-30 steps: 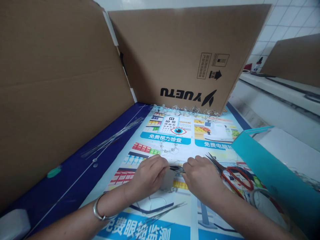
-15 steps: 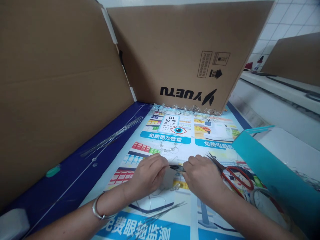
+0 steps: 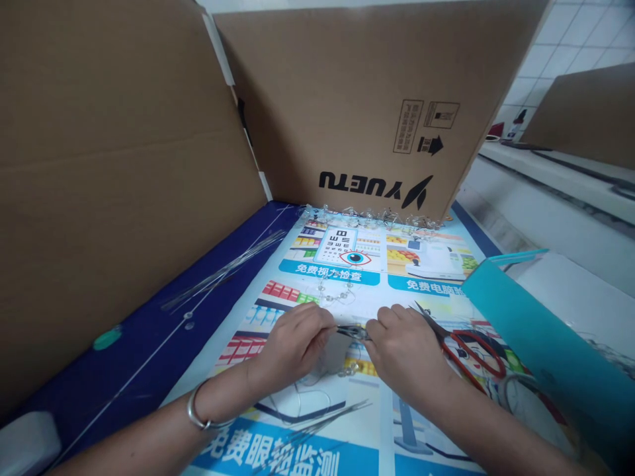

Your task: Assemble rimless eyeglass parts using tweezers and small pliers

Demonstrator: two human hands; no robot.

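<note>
My right hand is closed around the handles of a small pair of pliers, whose jaws point left. At the plier tips my left hand is pinched, fingers pressed together; what it holds is too small to make out, though thin wire shows near it. Below and between the hands lies a short string of clear beads with a loop of thin wire. Beyond the hands a curved chain of clear beads rests on the printed sheet.
Red-handled scissors lie beside my right hand, near a turquoise box. Loose wires lie in front and at left. Cardboard panels stand at the back and left, with clear bead pieces along the foot.
My right hand has shifted very slightly to the right with the pliers, which look a little turned. The left hand stays nearly in place.
</note>
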